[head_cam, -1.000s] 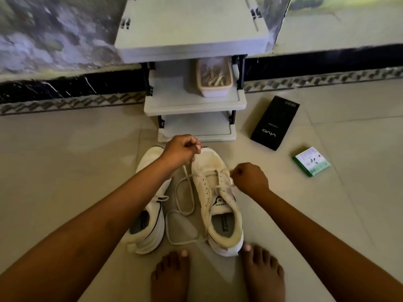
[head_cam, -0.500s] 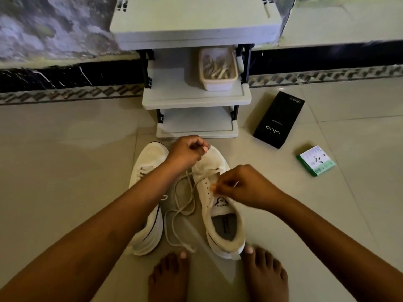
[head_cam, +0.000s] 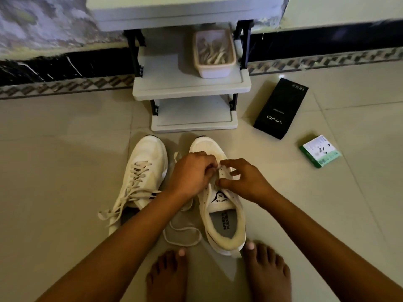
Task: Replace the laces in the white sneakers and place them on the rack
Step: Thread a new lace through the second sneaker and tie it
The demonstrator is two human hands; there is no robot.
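Both arms reach down and forward, and the two hands meet over the front of the white sneaker with the open tongue (head_cam: 220,205). The left hand (head_cam: 192,174) is bent at the wrist, knuckles up. Its fingers are curled tight and pinch the loose white lace (head_cam: 182,233) at the eyelets. The right hand (head_cam: 242,182) sits just beside it. Its first finger and thumb are bent like a claw over the eyelet rows, and its other fingers are spread and loosely bent. I cannot tell if the right fingers hold the lace or only touch the shoe.

The rest of the lace lies in loops on the pale tiled floor (head_cam: 54,171), just left of this sneaker. The second white sneaker with its laces already in (head_cam: 141,177) stands to the left of the first one, and its lace ends trail on the floor. Two bare feet (head_cam: 218,277) are right behind the sneaker's heel.

The grey plastic shoe rack (head_cam: 189,88) stands past the sneaker's toe, against the wall. On its middle shelf sits a pale plastic tub of white laces (head_cam: 214,53).

The sneaker's tongue says "SPEED". The insole says "SPEED" and what looks like "FLEXIBLE". To the right of the sneaker and further away lies a flat black box (head_cam: 281,109) with "vivo" on it. Nearer, on the right, lies a small green and white box (head_cam: 320,151); its writing is too small to read.
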